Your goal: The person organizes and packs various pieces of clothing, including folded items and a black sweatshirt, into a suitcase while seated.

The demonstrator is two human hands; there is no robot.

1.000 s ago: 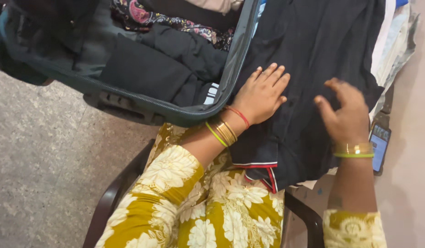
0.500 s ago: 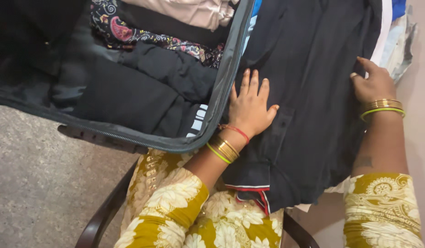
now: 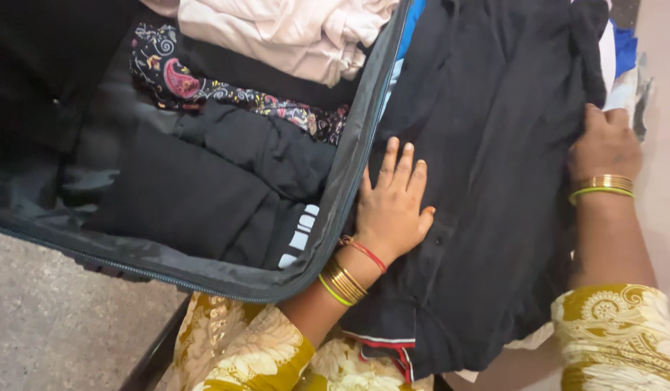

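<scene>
A dark folded shirt [image 3: 494, 166] fills the centre and right of the frame, lying over a stack of other clothes of which only white and blue edges show at the upper right. The left hand [image 3: 391, 205] lies flat on the shirt's left side, fingers spread and straight, gripping nothing, just pressing the cloth beside the suitcase rim. The right hand [image 3: 604, 146] sits at the shirt's right edge near the right border of the frame; its fingers curl over the fabric edge, but the fingertips are hidden by the cloth, so I cannot tell whether it pinches the shirt or merely rests there. Both wrists carry gold and green bangles [image 3: 342, 281].

The open dark suitcase [image 3: 349, 159] takes up the left half, its far side cut off by the frame. Inside lie black folded clothes [image 3: 205, 188], a paisley-printed garment [image 3: 205, 83] and a pale pink cloth [image 3: 291, 32] at the top. At the bottom, mustard floral sleeves [image 3: 617, 340] and a red-and-white hem [image 3: 382, 347] are partly cut off.
</scene>
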